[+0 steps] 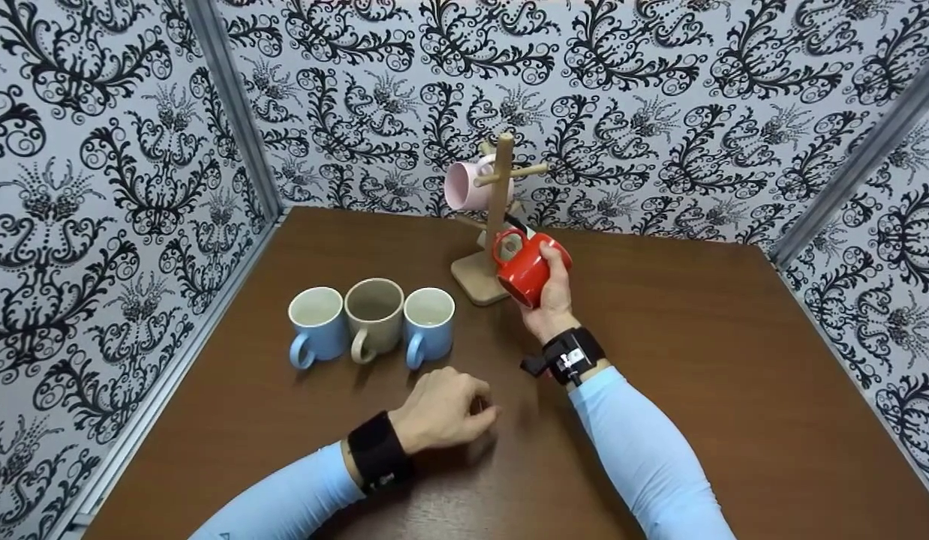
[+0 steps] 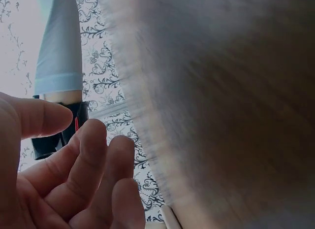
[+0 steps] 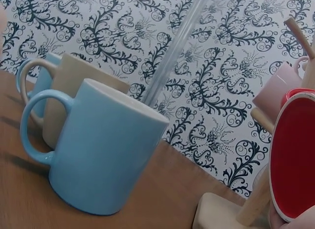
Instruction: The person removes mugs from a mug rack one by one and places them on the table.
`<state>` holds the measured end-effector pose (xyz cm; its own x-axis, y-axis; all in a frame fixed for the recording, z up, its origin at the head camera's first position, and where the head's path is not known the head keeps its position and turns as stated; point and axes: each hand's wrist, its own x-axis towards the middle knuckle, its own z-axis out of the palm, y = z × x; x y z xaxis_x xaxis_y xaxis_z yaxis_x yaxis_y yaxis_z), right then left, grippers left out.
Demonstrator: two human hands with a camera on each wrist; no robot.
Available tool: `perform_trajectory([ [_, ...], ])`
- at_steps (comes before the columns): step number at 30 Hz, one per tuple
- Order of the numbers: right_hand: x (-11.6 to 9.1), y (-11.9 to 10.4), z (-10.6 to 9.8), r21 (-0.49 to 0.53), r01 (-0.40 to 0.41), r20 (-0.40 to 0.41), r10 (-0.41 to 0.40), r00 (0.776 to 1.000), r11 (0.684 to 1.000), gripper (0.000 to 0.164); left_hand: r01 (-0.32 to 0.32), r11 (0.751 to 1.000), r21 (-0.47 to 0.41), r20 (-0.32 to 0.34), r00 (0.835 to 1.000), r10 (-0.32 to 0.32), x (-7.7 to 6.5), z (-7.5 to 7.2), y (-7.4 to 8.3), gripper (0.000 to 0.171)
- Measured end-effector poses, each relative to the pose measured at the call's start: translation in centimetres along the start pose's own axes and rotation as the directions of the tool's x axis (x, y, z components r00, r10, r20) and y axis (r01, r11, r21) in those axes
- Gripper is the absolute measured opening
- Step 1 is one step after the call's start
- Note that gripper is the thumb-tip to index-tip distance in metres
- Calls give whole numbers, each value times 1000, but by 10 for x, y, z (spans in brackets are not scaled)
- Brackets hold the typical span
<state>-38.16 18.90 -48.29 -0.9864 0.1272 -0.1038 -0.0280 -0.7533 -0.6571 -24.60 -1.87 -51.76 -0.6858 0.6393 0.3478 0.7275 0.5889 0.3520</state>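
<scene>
My right hand (image 1: 552, 304) grips a red mug (image 1: 524, 276) by its body, tilted and held up in front of the wooden mug tree (image 1: 500, 176). The mug's handle points left toward the post, and in the right wrist view its red inside (image 3: 298, 155) shows. A pink mug (image 1: 464, 187) hangs on an upper peg. Behind the red mug, a partly hidden white and dark item (image 1: 517, 223) shows low on the tree. My left hand (image 1: 446, 411) is low over the table, fingers loosely curled around nothing, close to the nearer blue mug (image 1: 429, 330).
Left of the tree, a beige mug (image 1: 376, 319) stands between the nearer blue mug and another blue mug (image 1: 320, 322), all upright with handles toward me. Patterned walls (image 1: 622, 112) enclose the brown table (image 1: 697, 337) at the back and sides.
</scene>
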Motion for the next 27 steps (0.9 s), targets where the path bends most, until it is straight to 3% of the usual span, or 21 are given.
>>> perform_trajectory([
  [14, -8, -1, -6, -89, 46, -9, -47, 999, 995, 65, 47, 996, -72, 64, 997, -42, 4, 0, -5, 21],
  [27, -18, -7, -10, -190, 97, -41, -107, 993, 977, 60, 41, 993, -112, 43, 998, -36, 6, -1, -5, 21],
])
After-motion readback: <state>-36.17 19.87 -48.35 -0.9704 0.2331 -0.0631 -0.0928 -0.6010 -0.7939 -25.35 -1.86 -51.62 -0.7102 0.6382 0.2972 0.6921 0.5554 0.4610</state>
